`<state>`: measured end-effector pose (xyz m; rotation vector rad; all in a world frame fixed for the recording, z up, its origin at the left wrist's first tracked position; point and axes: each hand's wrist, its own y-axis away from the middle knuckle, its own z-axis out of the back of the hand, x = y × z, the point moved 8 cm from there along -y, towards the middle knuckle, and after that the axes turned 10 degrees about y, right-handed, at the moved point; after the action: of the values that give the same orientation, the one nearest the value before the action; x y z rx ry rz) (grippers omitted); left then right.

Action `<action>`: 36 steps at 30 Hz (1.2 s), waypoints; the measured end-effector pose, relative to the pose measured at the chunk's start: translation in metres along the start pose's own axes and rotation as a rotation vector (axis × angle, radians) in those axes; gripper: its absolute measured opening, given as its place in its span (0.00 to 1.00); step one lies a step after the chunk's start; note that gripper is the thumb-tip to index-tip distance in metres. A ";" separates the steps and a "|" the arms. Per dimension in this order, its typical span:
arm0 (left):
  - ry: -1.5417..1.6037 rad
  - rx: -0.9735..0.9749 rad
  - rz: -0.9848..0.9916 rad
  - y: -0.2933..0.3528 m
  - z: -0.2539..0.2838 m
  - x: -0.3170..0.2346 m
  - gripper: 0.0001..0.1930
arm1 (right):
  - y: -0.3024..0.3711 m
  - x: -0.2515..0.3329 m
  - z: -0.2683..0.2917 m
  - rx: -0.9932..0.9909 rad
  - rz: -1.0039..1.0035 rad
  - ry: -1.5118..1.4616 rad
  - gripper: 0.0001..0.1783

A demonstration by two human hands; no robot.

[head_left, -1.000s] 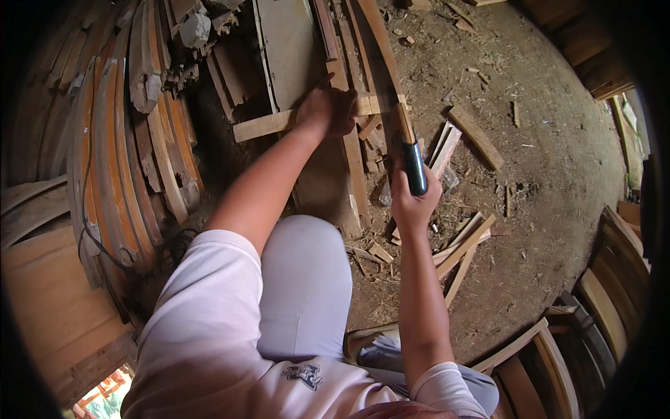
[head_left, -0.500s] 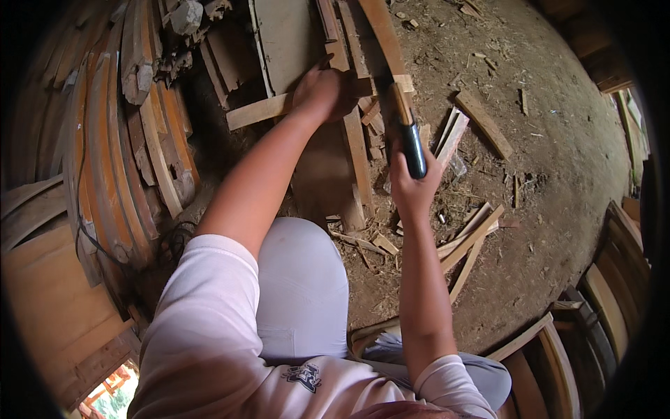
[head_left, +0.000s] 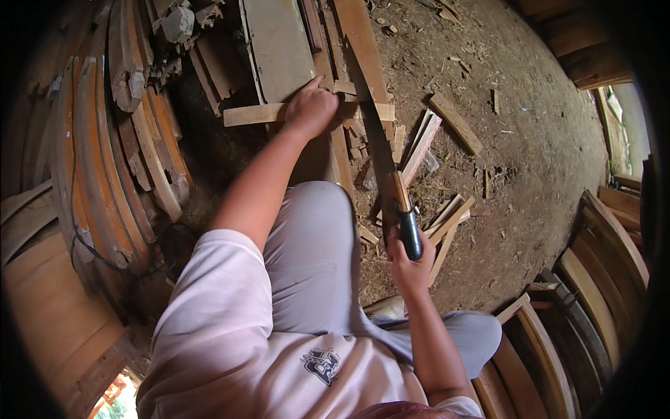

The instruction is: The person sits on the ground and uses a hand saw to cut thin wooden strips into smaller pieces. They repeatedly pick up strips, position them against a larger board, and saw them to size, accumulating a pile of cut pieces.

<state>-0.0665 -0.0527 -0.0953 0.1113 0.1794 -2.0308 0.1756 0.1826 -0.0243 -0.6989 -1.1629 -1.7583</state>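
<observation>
My right hand [head_left: 410, 260] is wrapped around the dark handle of a handsaw [head_left: 373, 112]. The long blade runs away from me and crosses a pale wooden strip [head_left: 252, 115] near its right end. My left hand [head_left: 312, 110] grips that strip left of the blade and presses it against the boards beneath, one finger pointing away from me. The strip lies crosswise over a long plank [head_left: 363, 38] and other lumber. Whether the teeth are inside a cut cannot be made out.
Curved wooden pieces [head_left: 94, 153] are stacked at the left, and more wooden frames [head_left: 593, 279] stand at the lower right. Offcuts [head_left: 422, 150] and a short board [head_left: 456, 124] lie on the dirt floor [head_left: 537, 160]. My bent knee [head_left: 317, 209] is close to the work.
My right hand has pulled the saw back toward me, so more of the blade shows beyond the handle. My left hand still holds the strip; the whole view has shifted slightly.
</observation>
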 end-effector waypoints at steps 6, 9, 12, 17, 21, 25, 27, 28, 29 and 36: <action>0.188 -0.091 0.082 0.000 0.010 0.010 0.11 | -0.017 0.047 -0.009 0.020 0.161 0.172 0.05; 0.303 -0.058 0.102 -0.001 0.012 0.007 0.24 | -0.019 0.045 -0.012 0.009 0.157 0.157 0.05; 0.266 -0.016 0.067 -0.004 0.010 0.008 0.24 | -0.018 0.044 -0.011 -0.012 0.143 0.130 0.05; 0.340 -0.125 0.004 0.005 0.011 0.010 0.25 | -0.015 0.067 -0.008 -0.031 0.251 0.186 0.05; 0.241 -0.083 0.081 -0.002 -0.004 0.019 0.26 | -0.019 0.067 -0.008 -0.031 0.301 0.196 0.05; 0.269 -0.127 0.036 0.001 -0.016 0.038 0.16 | -0.022 0.067 -0.014 0.000 0.345 0.207 0.06; 0.212 0.017 -0.028 -0.011 -0.010 0.015 0.15 | -0.023 0.056 -0.014 -0.029 0.352 0.148 0.06; 0.164 0.138 -0.047 -0.017 0.001 0.000 0.15 | -0.024 0.055 -0.014 -0.013 0.328 0.178 0.07; 0.115 0.259 -0.058 -0.015 -0.001 -0.008 0.16 | -0.024 0.057 -0.014 0.014 0.305 0.210 0.07; -0.060 0.060 -0.078 -0.004 -0.028 0.005 0.14 | -0.026 0.057 -0.017 -0.014 0.332 0.186 0.09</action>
<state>-0.0723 -0.0507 -0.1231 0.0815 0.0859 -2.1147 0.1266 0.1505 0.0049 -0.6778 -0.8548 -1.5165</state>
